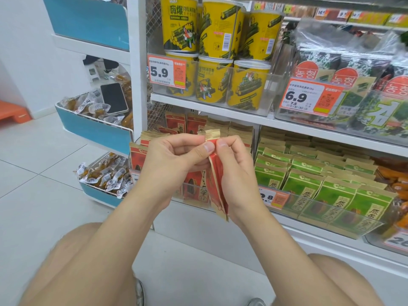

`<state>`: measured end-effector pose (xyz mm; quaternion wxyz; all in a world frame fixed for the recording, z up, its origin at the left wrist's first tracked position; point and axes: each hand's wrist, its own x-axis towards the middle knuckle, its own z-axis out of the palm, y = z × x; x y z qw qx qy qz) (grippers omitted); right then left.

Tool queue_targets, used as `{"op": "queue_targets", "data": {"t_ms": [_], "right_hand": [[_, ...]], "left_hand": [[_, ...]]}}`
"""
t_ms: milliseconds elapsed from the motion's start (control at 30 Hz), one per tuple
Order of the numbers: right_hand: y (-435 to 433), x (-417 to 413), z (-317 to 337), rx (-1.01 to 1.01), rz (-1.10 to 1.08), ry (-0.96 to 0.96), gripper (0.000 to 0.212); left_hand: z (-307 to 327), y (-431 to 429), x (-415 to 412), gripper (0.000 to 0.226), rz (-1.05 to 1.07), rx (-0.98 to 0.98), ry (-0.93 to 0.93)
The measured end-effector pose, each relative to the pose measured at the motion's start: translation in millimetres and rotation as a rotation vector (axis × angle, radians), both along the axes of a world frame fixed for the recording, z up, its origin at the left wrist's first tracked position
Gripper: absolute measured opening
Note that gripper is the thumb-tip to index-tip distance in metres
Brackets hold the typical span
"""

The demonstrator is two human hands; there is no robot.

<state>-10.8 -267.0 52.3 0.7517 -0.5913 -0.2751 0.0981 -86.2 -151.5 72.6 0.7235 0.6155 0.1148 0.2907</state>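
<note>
While both hands meet in front of the low white shelf [309, 230], the flat red and kraft-paper snack packet [217, 180] hangs between them, seen edge-on. The left hand [174, 160] pinches its crimped top seal between thumb and curled fingers. The right hand [234, 171] pinches the same seal from the other side, with its palm lying along the packet. The long axis runs from the fingertips down toward the right wrist, nearly upright, with the foot tilted a little to the right. At the foot 2 edges show, so there may be 2 packets pressed together; I cannot tell. The row of matching red packets [138, 157] stands upright just behind the hands, left of the green packets [309, 184]. I judge that slotting the packet in calls for a straight push forward, with little turning.
</note>
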Motion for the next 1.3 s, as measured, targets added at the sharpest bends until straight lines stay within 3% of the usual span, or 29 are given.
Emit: {"op": "queue_targets", "data": {"t_ms": [167,267,400,500,600,767,933,1000,1100,1200,1300], "right_hand": [[-5.3,2.6,2.6,-0.075,0.048,-0.096,0.016],[-8.6,3.1,5.5,-0.143,0.097,-0.207,0.028],[-11.1,-0.1,9.4,-0.142,0.101,-0.142,0.021],[-18.6,5.2,13.4,-0.194,0.061,-0.184,0.011],[-26.8,10.2,17.2,-0.274,0.094,-0.215,0.014],[-37.8,21.1,21.8,-0.298,0.166,-0.147,0.029],[-41.7,21.3,25.5,-0.154,-0.072,-0.152,0.021],[-39.2,20.0,25.3,-0.086,-0.173,-0.165,0.03],[-39.9,23.9,25.3,-0.014,-0.282,-0.133,0.036],[-38.2,26.2,24.4,0.012,-0.367,-0.069,0.037],[-30.6,25.1,16.7,-0.013,-0.433,-0.045,0.059]], "left_hand": [[1.6,-0.8,-0.2,0.023,0.051,-0.032,-0.037],[2.6,4.7,-0.7,0.017,0.11,-0.052,-0.088],[5.5,6.6,-2.9,0.025,0.147,0.019,-0.082],[6.9,12.5,-6.6,0.044,0.054,0.086,-0.041],[7.1,19.5,-10.7,0.025,-0.046,0.162,0.0],[4.8,18.0,-6.3,0.012,0.064,0.015,-0.047],[4.5,27.1,-5.0,0.018,0.073,-0.158,-0.051],[6.3,29.4,-8.4,0.027,0.08,-0.075,0.029],[3.4,34.5,-13.5,0.028,0.129,0.332,0.181],[-1.2,28.9,-14.1,0.022,0.027,0.667,0.187],[-7.4,11.7,-9.9,0.007,-0.146,0.696,0.165]]}}
